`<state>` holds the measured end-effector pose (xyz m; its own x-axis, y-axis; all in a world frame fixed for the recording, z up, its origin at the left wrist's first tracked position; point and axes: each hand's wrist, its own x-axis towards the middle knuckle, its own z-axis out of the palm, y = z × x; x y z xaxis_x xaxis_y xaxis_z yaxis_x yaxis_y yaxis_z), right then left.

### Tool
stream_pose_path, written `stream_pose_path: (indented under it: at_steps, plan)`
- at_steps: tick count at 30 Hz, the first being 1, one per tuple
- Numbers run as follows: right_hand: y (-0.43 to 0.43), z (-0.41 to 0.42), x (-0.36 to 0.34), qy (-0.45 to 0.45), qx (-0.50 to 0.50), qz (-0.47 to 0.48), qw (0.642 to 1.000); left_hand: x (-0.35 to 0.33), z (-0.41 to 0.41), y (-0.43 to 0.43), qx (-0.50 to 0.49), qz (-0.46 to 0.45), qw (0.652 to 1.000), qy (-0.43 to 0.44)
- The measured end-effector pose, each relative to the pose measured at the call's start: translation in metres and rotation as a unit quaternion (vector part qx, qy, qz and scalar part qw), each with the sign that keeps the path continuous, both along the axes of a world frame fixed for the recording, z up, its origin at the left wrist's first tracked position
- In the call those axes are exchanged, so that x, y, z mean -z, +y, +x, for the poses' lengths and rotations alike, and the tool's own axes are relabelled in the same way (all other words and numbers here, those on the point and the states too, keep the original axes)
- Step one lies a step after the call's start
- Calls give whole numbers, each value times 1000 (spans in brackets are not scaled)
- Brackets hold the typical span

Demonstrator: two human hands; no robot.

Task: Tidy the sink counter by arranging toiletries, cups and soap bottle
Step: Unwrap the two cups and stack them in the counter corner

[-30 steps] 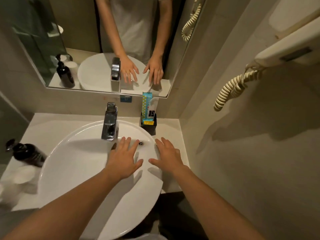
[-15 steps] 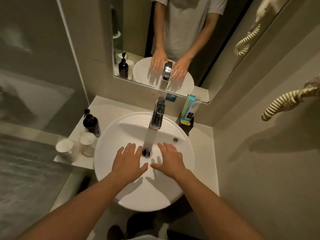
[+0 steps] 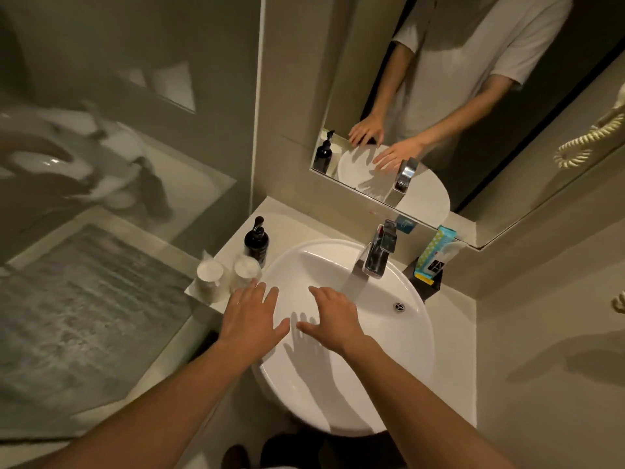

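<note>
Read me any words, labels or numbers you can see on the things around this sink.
None can be read.
Toiletry packets: a dark label patch with pale marks, too small and blurred.
Blue sign under the mirror: a pale mark, too blurred.
Soap bottle: no label visible.

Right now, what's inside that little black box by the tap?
The black box holds a dotted blue-green packet and a pale tube, standing up against the mirror. Their lower ends are hidden inside; anything else down there can't be seen.

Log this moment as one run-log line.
left hand: open, empty, near cups | right hand: open, over sink | soap bottle: untouched
</note>
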<state>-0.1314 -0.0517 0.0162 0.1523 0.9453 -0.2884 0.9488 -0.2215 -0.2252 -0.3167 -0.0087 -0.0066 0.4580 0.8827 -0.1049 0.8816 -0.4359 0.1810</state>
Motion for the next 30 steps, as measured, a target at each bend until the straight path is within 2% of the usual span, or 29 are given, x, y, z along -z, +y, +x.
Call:
stream_pose_path:
  at_steps: [8, 14, 21, 30]
  plan:
    - [41, -33, -8, 14, -53, 6, 998, -3, -40, 9, -77, 13, 995, -65]
    - [72, -62, -10, 35, -118, 37, 992, -3, -70, 17, -138, -12, 982, -125]
    - [118, -97, -12, 47, -210, 62, 975, -5, -104, 43, -195, -33, 972, -123]
    - [166, -122, -2, 25, -280, 22, 960, 0, -114, 91, -202, -93, 969, -109]
